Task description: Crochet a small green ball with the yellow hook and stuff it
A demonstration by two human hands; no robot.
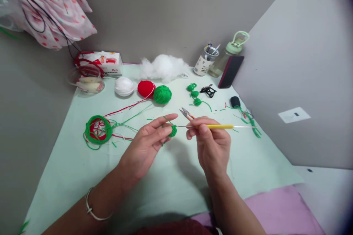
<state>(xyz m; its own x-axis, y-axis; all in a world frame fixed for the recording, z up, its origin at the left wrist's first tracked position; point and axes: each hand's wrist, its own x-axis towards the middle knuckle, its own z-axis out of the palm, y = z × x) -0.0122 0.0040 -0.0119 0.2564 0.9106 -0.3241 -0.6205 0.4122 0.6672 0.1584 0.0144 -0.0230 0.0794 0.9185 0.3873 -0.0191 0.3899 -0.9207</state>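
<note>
Right, over on the far left a spotted cloth [59,11] hangs above a clear bowl [89,84], and a printed box [109,63] stands just beside that against the wall. Nearer the person lies a red and green coil [98,129], loose strands trailing off it to the right. Next come the balls: white ball [124,86], then red ball [146,89] and green ball [162,94] touching, with white fluff [165,67] heaped behind them.

And here's the left hand [150,136], thumb and fingers pinching the small green piece [173,131] out over the middle of the table [165,183], a strand running up over a raised finger. The hook [219,127] points in from the right, its metal end at the piece, and the right hand [211,137] has it gripped between thumb and fingers. Just behind that hand lie the snips [187,114], partly covered by it, blades showing.

Further back sit green bobbles [195,94] and a black clip [209,90], then the pen jar [205,62], the bottle [222,60] and the phone [231,71], which partly blocks the bottle. Last, far right, a black lump [235,102] above tangled scraps [252,121].
</note>
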